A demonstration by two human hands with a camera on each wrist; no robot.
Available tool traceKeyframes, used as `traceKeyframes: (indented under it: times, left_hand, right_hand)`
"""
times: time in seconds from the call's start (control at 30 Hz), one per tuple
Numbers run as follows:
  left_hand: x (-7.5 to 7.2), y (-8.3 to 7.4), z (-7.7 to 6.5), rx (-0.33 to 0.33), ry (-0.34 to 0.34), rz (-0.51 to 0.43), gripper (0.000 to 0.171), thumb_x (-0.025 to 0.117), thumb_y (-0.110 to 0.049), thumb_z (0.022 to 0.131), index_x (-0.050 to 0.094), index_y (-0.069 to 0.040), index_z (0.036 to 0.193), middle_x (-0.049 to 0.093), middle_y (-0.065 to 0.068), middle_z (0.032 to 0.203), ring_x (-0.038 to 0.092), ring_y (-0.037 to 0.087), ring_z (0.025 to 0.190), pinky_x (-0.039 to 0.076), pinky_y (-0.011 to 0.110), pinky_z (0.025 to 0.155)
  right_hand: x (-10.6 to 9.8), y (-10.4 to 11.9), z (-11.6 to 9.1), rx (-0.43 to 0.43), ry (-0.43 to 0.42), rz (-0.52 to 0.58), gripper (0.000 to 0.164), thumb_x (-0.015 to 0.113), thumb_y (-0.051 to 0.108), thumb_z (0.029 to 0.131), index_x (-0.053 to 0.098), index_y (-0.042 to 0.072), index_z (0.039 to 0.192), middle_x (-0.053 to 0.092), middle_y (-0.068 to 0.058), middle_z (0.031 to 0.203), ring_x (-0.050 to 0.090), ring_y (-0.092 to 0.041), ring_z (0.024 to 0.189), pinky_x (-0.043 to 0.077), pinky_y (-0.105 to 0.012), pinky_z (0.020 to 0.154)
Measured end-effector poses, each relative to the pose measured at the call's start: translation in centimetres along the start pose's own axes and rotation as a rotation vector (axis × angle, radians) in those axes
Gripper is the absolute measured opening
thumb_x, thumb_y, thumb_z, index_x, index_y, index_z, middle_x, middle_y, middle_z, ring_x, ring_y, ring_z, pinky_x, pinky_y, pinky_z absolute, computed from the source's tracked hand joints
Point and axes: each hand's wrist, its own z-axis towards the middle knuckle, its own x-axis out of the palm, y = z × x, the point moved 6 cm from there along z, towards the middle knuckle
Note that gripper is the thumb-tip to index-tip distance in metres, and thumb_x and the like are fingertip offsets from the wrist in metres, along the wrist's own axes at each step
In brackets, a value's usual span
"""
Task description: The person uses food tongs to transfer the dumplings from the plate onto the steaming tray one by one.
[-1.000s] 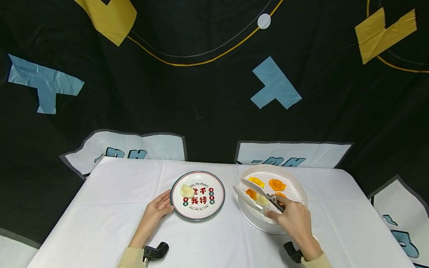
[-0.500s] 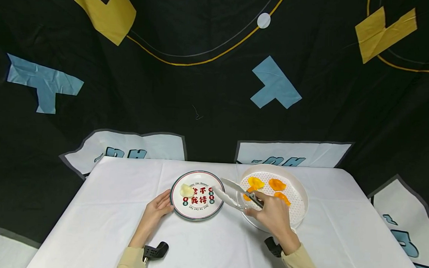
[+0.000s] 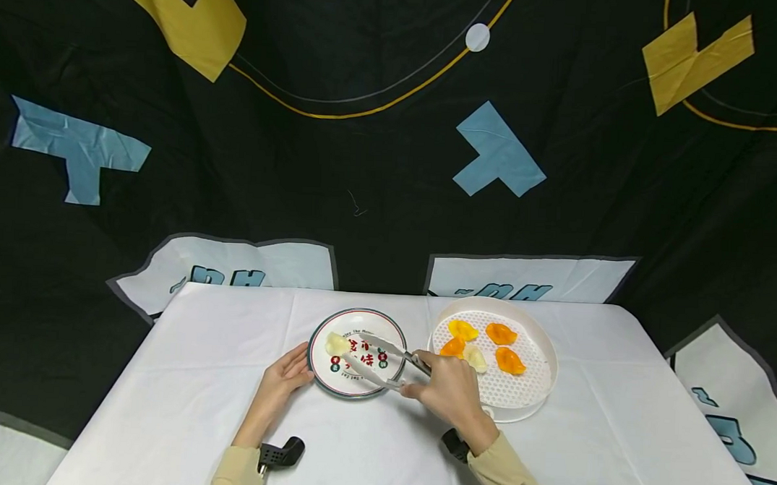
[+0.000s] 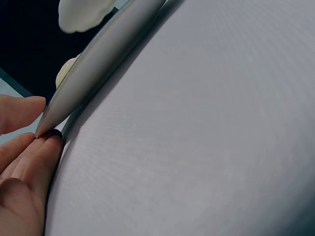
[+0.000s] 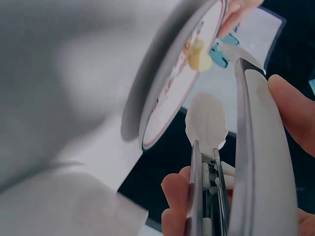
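My left hand (image 3: pixel 281 382) pinches the left rim of a white plate (image 3: pixel 385 328) with red lettering; in the left wrist view its thumb lies above the plate's edge (image 4: pixel 93 69) and the fingers below. A pale dumpling (image 3: pixel 337 344) sits on the plate's left part. My right hand (image 3: pixel 450 393) grips a pair of tongs (image 3: pixel 390 347) with pale, broad tips. The tongs are spread over the plate, tips just right of the dumpling, nothing between them. In the right wrist view, fingers and thumb hold opposite arms of the tongs (image 5: pixel 268 162).
Right of the plate stands a round white steamer tray (image 3: pixel 543 343) with a dotted base. It holds several dumplings: orange ones (image 3: pixel 510 361), a yellow one (image 3: pixel 463 330) and a pale one (image 3: pixel 475 358). A white cloth (image 3: pixel 228 337) covers the table, before a dark backdrop.
My right hand has carried the spread tongs leftward from over the steamer tray to over the plate, uncovering the dumplings in the tray. The left hand and plate have stayed put.
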Motion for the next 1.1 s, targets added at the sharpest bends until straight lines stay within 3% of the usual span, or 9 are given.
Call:
traceKeyframes:
  times: [0.1, 0.2, 0.3, 0.4, 0.5, 0.6, 0.9, 1.1]
  left_hand:
    - [0.0, 0.0, 0.0, -0.006, -0.003, 0.010, 0.063, 0.057, 0.010, 0.086, 0.029, 0.012, 0.143, 0.031, 0.030, 0.147, 0.035, 0.036, 0.133, 0.045, 0.018, 0.097]
    - [0.0, 0.1, 0.1, -0.025, -0.008, 0.007, 0.064, 0.057, 0.011, 0.086, 0.029, 0.010, 0.144, 0.032, 0.028, 0.147, 0.036, 0.033, 0.133, 0.045, 0.017, 0.097]
    - [0.0, 0.2, 0.1, -0.032, -0.006, -0.007, 0.064, 0.056, 0.011, 0.086, 0.029, 0.010, 0.144, 0.032, 0.027, 0.147, 0.037, 0.032, 0.133, 0.045, 0.018, 0.097]
    - [0.0, 0.2, 0.1, -0.028, 0.003, -0.020, 0.064, 0.056, 0.012, 0.087, 0.028, 0.010, 0.144, 0.031, 0.027, 0.148, 0.036, 0.032, 0.133, 0.045, 0.018, 0.098]
    - [0.0, 0.1, 0.0, -0.017, 0.006, -0.026, 0.064, 0.056, 0.012, 0.086, 0.028, 0.011, 0.144, 0.031, 0.028, 0.147, 0.036, 0.033, 0.133, 0.045, 0.019, 0.098]
    - [0.0, 0.0, 0.0, -0.003, 0.007, -0.024, 0.064, 0.056, 0.012, 0.086, 0.028, 0.012, 0.144, 0.031, 0.029, 0.147, 0.035, 0.035, 0.133, 0.045, 0.020, 0.098]
    - [0.0, 0.2, 0.1, -0.031, -0.010, 0.009, 0.063, 0.057, 0.011, 0.086, 0.030, 0.009, 0.144, 0.033, 0.026, 0.147, 0.038, 0.032, 0.133, 0.045, 0.017, 0.097]
    - [0.0, 0.1, 0.1, -0.026, -0.007, 0.015, 0.063, 0.057, 0.010, 0.087, 0.030, 0.010, 0.144, 0.032, 0.026, 0.147, 0.037, 0.032, 0.133, 0.045, 0.017, 0.097]
  right_hand:
    - [0.7, 0.7, 0.1, -0.040, -0.001, -0.013, 0.052, 0.085, 0.035, 0.058, 0.074, 0.011, 0.104, 0.024, 0.012, 0.048, 0.023, -0.005, 0.045, 0.017, -0.021, 0.038]
    - [1.3, 1.2, 0.3, -0.063, -0.004, -0.018, 0.053, 0.086, 0.036, 0.058, 0.074, 0.011, 0.103, 0.022, 0.013, 0.048, 0.021, -0.004, 0.045, 0.016, -0.020, 0.037]
    - [1.8, 1.6, 0.5, -0.073, -0.007, -0.031, 0.054, 0.086, 0.036, 0.058, 0.075, 0.011, 0.104, 0.024, 0.013, 0.047, 0.024, -0.005, 0.044, 0.021, -0.021, 0.036]
    - [2.3, 2.1, 0.9, -0.085, -0.014, -0.056, 0.053, 0.085, 0.036, 0.058, 0.075, 0.009, 0.103, 0.038, 0.011, 0.047, 0.033, -0.007, 0.044, 0.026, -0.021, 0.036]
    - [2.7, 2.5, 1.2, -0.100, -0.027, -0.075, 0.052, 0.085, 0.035, 0.058, 0.074, 0.009, 0.102, 0.059, 0.004, 0.058, 0.044, -0.011, 0.046, 0.031, -0.022, 0.038]
    - [3.1, 2.8, 1.6, -0.112, -0.034, -0.086, 0.051, 0.085, 0.036, 0.058, 0.074, 0.009, 0.100, 0.069, -0.001, 0.071, 0.049, -0.013, 0.049, 0.034, -0.023, 0.039]
    - [3.8, 2.9, 2.2, -0.117, -0.037, -0.085, 0.040, 0.083, 0.033, 0.062, 0.075, 0.009, 0.092, 0.045, 0.009, 0.049, 0.035, -0.009, 0.044, 0.027, -0.021, 0.037]
    - [3.8, 2.7, 2.0, -0.098, -0.021, -0.058, 0.042, 0.081, 0.031, 0.064, 0.075, 0.009, 0.100, 0.067, -0.001, 0.068, 0.043, -0.011, 0.048, 0.032, -0.022, 0.040]
